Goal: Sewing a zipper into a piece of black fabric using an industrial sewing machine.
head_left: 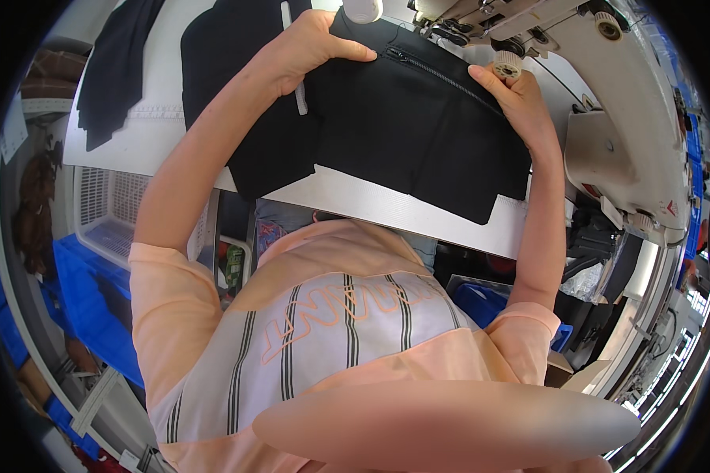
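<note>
While the black fabric panel (371,118) lies spread on the white desk (347,189), its zip (450,79) sits between the two hands, the long axis slanting from the far left, near the left thumb, down toward the right hand (521,102). The left hand (319,43) is nearer to the zip's far-left end, its thumb pointing right and ending just beside it, apart from the teeth. That hand is partly open, thumb laid on the cloth; its fingertips are out of sight, so I cannot tell whether they pinch the panel from beneath. The right hand is bent in at the panel's far right edge, thumb touching the fabric just beyond the zip, its other fingers mostly hidden, so a firm pinch there cannot be confirmed either. Beyond both, the sewing machine (631,87) stands over the far right of the desk
</note>
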{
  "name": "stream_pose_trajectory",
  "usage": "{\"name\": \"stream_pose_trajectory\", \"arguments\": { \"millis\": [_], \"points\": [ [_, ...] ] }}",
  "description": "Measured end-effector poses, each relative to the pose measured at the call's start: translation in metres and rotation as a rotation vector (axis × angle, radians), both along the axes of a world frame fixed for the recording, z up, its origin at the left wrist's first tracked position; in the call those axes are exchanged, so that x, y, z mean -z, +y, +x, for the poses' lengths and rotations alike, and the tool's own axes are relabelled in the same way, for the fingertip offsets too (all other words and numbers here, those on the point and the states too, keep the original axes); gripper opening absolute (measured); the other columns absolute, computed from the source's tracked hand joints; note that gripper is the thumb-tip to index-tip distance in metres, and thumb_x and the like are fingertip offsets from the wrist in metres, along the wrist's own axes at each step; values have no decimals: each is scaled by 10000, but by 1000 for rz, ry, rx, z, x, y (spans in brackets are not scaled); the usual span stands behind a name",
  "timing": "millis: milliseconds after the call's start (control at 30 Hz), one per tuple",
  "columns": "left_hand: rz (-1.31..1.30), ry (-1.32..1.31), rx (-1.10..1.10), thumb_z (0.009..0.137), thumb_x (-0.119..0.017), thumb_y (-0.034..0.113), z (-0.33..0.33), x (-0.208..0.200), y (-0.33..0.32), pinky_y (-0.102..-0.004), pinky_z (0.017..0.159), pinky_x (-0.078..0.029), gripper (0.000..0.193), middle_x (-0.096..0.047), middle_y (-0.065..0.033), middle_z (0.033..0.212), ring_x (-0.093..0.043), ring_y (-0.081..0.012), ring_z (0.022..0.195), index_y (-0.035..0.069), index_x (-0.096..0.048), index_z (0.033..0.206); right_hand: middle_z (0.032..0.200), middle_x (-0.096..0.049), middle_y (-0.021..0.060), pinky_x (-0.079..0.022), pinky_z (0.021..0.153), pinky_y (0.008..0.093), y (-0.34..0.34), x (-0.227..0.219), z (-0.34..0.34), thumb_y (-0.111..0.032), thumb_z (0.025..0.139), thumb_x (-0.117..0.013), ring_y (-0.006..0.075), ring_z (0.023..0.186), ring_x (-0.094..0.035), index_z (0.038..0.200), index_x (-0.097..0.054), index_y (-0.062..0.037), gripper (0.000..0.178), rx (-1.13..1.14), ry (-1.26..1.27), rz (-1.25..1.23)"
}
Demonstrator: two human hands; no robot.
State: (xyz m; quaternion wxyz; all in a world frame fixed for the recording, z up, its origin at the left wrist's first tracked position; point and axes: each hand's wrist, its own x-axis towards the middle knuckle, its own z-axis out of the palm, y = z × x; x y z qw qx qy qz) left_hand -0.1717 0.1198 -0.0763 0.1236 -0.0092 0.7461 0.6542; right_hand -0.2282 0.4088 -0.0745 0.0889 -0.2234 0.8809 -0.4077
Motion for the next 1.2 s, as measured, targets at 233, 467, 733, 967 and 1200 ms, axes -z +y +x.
{"name": "stream_pose_trajectory", "arguments": {
  "millis": [233, 467, 733, 967, 1200],
  "points": [
    [-16, 5, -7, 733, -774, 146, 2, -1, 1, -244, 713, -541, 289, -697, -82, 850, -676, -139, 747, -7, -671, 956, 581, -269, -68, -216, 495, 266, -1, -1, 0, -368, 894, -647, 48, 570, -247, 605, -374, -71, 496, -33, 0, -15],
    [16, 27, 14, 741, -785, 155, 8, -1, 3, -244, 703, -541, 250, -701, -76, 824, -675, -137, 709, 5, -692, 918, 586, -278, -73, -226, 495, 264, 2, -11, 6, -332, 909, -638, 43, 575, -255, 619, -395, -52, 472, -70, 2, -24],
    [100, 24, -111, 767, -775, 159, 55, -19, 12, -254, 711, -530, 262, -701, -89, 852, -669, -146, 749, -22, -700, 941, 646, -402, -102, -299, 546, 210, 26, -45, 42, -174, 861, -701, 12, 619, -337, 686, -533, -50, 272, -238, -249, 59],
    [193, 125, -329, 819, -733, 120, 104, -9, -7, -240, 670, -516, 191, -695, -61, 852, -651, -117, 738, -28, -689, 932, 834, -670, -58, -440, 712, 184, 69, -28, 58, -84, 830, -698, 1, 750, -550, 964, -706, -32, 143, -68, -499, -165],
    [-127, 119, -195, 852, -710, 160, 126, -20, -52, -230, 751, -489, 280, -690, -69, 950, -637, -122, 848, 3, -670, 1080, 792, -640, -69, -409, 658, 197, 37, -33, 83, -174, 894, -649, 6, 716, -509, 1006, -697, -22, 195, -55, -404, -385]
  ]
}}
